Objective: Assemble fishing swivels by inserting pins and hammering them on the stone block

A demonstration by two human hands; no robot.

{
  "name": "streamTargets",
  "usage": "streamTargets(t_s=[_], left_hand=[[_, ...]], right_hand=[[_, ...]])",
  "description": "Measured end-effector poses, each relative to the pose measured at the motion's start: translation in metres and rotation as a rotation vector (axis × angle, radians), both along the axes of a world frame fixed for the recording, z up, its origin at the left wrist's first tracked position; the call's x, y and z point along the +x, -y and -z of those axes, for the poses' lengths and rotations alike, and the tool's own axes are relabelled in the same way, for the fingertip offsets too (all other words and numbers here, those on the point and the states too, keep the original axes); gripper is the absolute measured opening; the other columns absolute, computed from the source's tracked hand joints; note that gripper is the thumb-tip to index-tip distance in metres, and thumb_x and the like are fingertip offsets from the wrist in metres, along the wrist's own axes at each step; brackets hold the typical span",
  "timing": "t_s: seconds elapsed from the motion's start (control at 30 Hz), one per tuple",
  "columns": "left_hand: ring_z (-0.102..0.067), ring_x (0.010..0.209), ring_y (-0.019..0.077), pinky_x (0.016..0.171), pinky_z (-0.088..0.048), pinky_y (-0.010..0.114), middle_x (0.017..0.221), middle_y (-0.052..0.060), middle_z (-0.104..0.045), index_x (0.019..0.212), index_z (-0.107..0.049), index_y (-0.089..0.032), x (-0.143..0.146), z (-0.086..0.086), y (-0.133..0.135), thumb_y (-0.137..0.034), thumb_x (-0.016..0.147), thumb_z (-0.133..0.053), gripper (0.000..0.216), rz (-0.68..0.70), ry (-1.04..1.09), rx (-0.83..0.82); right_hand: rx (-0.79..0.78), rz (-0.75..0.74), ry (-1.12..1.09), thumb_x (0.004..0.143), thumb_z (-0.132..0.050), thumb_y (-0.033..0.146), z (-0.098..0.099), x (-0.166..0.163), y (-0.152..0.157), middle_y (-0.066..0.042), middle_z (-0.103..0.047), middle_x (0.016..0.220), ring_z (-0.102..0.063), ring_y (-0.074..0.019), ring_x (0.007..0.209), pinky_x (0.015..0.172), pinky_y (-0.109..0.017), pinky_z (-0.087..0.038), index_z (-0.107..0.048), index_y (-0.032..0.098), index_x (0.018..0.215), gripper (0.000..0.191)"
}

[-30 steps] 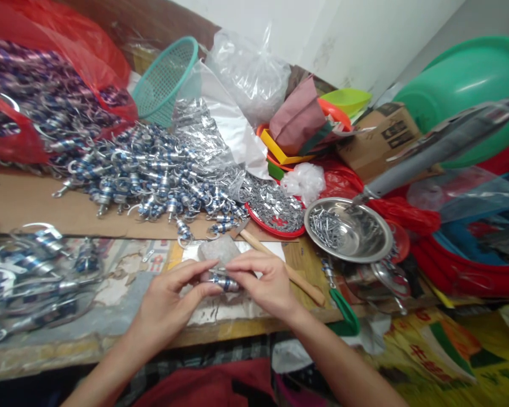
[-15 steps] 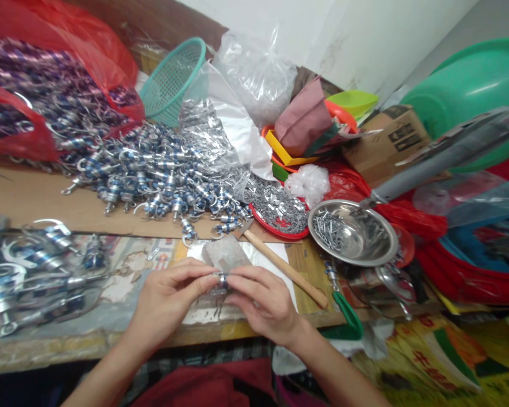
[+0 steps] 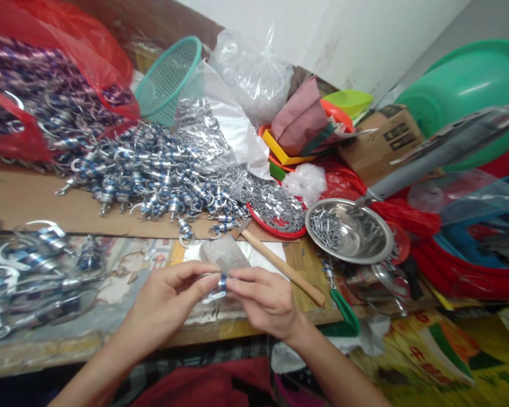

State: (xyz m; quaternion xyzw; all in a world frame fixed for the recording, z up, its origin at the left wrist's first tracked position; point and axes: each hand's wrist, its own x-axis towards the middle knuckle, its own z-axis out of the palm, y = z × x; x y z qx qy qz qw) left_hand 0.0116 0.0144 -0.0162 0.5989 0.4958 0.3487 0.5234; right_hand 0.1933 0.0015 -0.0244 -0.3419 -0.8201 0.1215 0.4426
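Note:
Between my two hands is a small silver metal fitting with a blue band (image 3: 221, 284), partly hidden by the fingers. My left hand (image 3: 180, 288) pinches its left end between thumb and forefinger. From the other side, the fingertips of my right hand (image 3: 265, 297) close on it. Just behind the fingers a grey block (image 3: 224, 252) rests on white paper. A hammer with a wooden handle (image 3: 284, 268) lies to the right of the block. Several similar silver-and-blue fittings (image 3: 34, 260) with curved levers lie at the left.
A large heap of silver-and-blue fittings (image 3: 152, 169) covers the cardboard behind. A red dish (image 3: 299, 233) holds small metal pieces. Beside it a steel bowl (image 3: 377, 249) contains pins. A grey tube-like handle (image 3: 428, 164) slants above the bowl. A green strap (image 3: 348, 316) hangs at the table edge.
The thumb and fingers have shifted slightly around the fitting, so more of its blue band and lower silver part shows. The surroundings sit a little further left in view.

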Motion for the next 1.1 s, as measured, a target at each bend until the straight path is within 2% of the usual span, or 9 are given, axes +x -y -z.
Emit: streamTargets(t_s=[0.2,0.27,0.33,0.4,0.57,0.8,0.9,1.0,1.1], left_hand=[[-0.063,0.087,0.0221,0.08,-0.05,0.031,0.097,0.006,-0.069,0.111,-0.055,-0.017,0.006,0.009,0.006,-0.033,0.06,-0.072,0.056,-0.098,0.197,-0.226],[-0.063,0.085,0.022,0.078,-0.049,0.032,0.09,0.006,-0.069,0.117,-0.048,-0.017,0.006,0.009,0.005,-0.034,0.061,-0.071,0.063,-0.091,0.222,-0.26],[-0.063,0.081,0.0212,0.077,-0.049,0.031,0.081,0.003,-0.067,0.12,-0.043,-0.018,0.006,0.007,0.004,-0.034,0.062,-0.07,0.066,-0.065,0.242,-0.282],[-0.063,0.081,0.0198,0.076,-0.048,0.029,0.078,0.001,-0.065,0.119,-0.041,-0.019,0.005,0.004,0.002,-0.032,0.065,-0.068,0.062,-0.032,0.254,-0.282],[-0.062,0.074,0.0174,0.067,-0.046,0.026,0.075,0.0,-0.064,0.118,-0.038,-0.019,0.002,0.002,-0.002,-0.029,0.07,-0.063,0.055,0.073,0.228,-0.289],[-0.063,0.074,0.0176,0.067,-0.048,0.028,0.078,0.0,-0.065,0.118,-0.032,-0.021,-0.001,0.006,-0.006,-0.024,0.065,-0.067,0.063,0.07,0.368,-0.402],[-0.063,0.078,0.0182,0.07,-0.049,0.028,0.079,0.0,-0.064,0.116,-0.034,-0.022,-0.001,0.007,-0.007,-0.021,0.061,-0.07,0.065,0.013,0.384,-0.413],[-0.063,0.08,0.018,0.072,-0.049,0.028,0.079,-0.001,-0.063,0.115,-0.037,-0.022,-0.001,0.007,-0.006,-0.019,0.062,-0.069,0.062,0.008,0.385,-0.403],[-0.063,0.078,0.0175,0.072,-0.049,0.028,0.079,-0.001,-0.063,0.114,-0.037,-0.022,-0.001,0.007,-0.005,-0.018,0.063,-0.068,0.059,0.01,0.386,-0.398]], right_hand=[[-0.345,0.047,-0.032,0.076,-0.063,0.023,-0.011,0.01,-0.017,-0.004,-0.071,0.076,-0.066,-0.0144,0.07,0.065,-0.024,-0.054,-0.072,0.019,0.079,0.011],[-0.31,0.297,0.077,0.081,-0.056,0.022,-0.01,0.029,-0.043,-0.004,-0.071,0.086,-0.065,-0.0151,0.08,0.074,-0.027,-0.052,-0.071,0.021,0.086,0.016],[-0.313,0.666,0.306,0.086,-0.045,0.019,-0.005,0.051,-0.074,-0.005,-0.067,0.102,-0.062,-0.0157,0.093,0.083,-0.029,-0.048,-0.064,0.022,0.105,0.027],[-0.365,0.743,0.395,0.081,-0.049,0.012,0.002,0.068,-0.102,-0.009,-0.068,0.097,-0.063,-0.0211,0.091,0.083,-0.034,-0.047,-0.056,0.017,0.116,0.037],[-0.452,0.735,0.519,0.069,-0.057,0.004,0.016,0.079,-0.137,-0.012,-0.068,0.089,-0.063,-0.0292,0.088,0.078,-0.04,-0.045,-0.048,0.018,0.123,0.056],[-0.51,0.674,0.436,0.066,-0.058,0.008,0.021,0.095,-0.142,-0.005,-0.068,0.074,-0.063,-0.0213,0.074,0.072,-0.031,-0.046,-0.062,0.016,0.099,0.035],[-0.484,0.666,0.314,0.073,-0.053,0.014,0.018,0.098,-0.132,-0.007,-0.068,0.083,-0.063,-0.0197,0.078,0.073,-0.031,-0.047,-0.065,0.014,0.09,0.021],[-0.503,0.6,0.203,0.08,-0.05,0.025,0.006,0.082,-0.105,-0.007,-0.069,0.08,-0.064,-0.0173,0.071,0.065,-0.028,-0.049,-0.065,0.013,0.09,0.022],[-0.562,0.378,0.157,0.077,-0.058,0.025,-0.014,0.051,-0.068,-0.001,-0.069,0.07,-0.063,-0.0132,0.064,0.06,-0.023,-0.049,-0.067,0.016,0.078,0.014]])
